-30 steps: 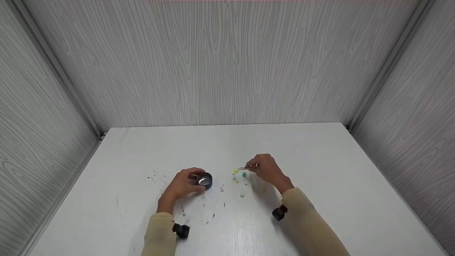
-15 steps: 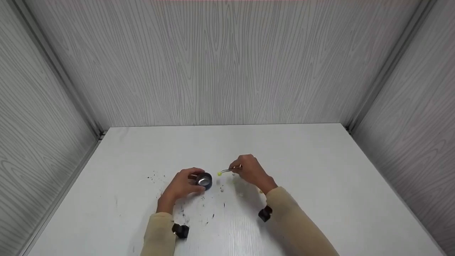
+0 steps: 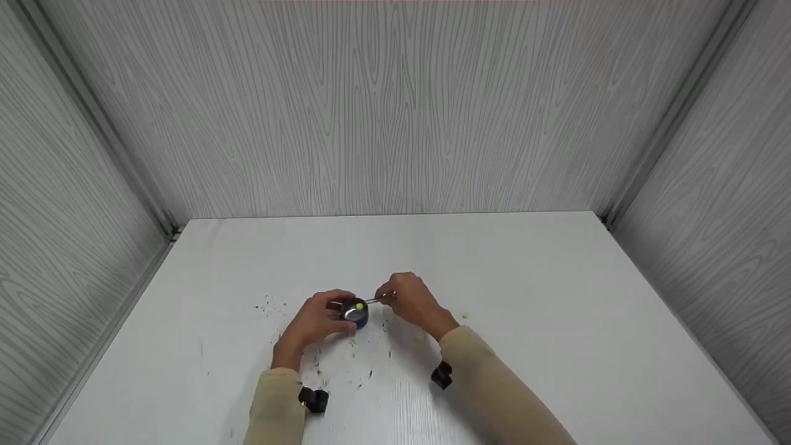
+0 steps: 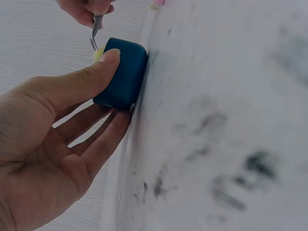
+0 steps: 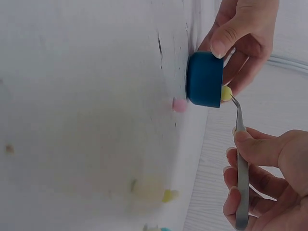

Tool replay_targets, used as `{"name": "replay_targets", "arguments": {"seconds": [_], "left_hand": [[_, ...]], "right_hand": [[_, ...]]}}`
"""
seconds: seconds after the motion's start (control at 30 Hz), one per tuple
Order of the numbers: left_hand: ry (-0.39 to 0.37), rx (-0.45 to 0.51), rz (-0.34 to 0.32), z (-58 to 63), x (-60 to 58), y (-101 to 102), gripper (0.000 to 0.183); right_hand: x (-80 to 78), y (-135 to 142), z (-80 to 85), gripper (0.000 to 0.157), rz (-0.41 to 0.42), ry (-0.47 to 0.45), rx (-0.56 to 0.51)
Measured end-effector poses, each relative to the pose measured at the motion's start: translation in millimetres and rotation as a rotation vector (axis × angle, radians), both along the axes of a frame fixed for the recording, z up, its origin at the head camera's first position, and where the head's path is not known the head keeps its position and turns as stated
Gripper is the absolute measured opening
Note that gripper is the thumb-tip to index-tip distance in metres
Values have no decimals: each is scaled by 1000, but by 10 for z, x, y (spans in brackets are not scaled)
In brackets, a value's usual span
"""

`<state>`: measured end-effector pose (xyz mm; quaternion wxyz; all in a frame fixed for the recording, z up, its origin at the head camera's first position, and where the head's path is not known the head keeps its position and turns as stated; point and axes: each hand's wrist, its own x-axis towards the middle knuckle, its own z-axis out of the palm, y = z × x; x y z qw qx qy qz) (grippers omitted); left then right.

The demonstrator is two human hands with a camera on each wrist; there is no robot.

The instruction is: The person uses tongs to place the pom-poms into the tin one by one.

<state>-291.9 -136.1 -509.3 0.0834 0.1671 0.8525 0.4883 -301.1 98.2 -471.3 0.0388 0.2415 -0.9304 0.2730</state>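
No text, label, brand, number or sign can be read on the blue cup (image 5: 204,79), the tweezers (image 5: 242,190) or the counter (image 3: 531,278), whose dark smudges (image 4: 262,164) form no legible characters; the wrist cameras (image 3: 315,400) show too small to tell.

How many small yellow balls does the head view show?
2: one ball in silver metal tweezers at the round blue cup; another ball on the white table, right of the right hand, which may hide more.
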Motion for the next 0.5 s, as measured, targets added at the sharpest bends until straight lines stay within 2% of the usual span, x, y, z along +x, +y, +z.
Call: {"name": "replay_targets", "arguments": {"seconds": [0.17, 0.5], "left_hand": [[10, -7, -3, -4, -2, 2, 59], [17, 0, -13, -10, 1, -3, 59]], "right_hand": [[18, -73, -13, 15, 26, 31, 13], [-11, -128, -87, 17, 10, -25, 10]]}}
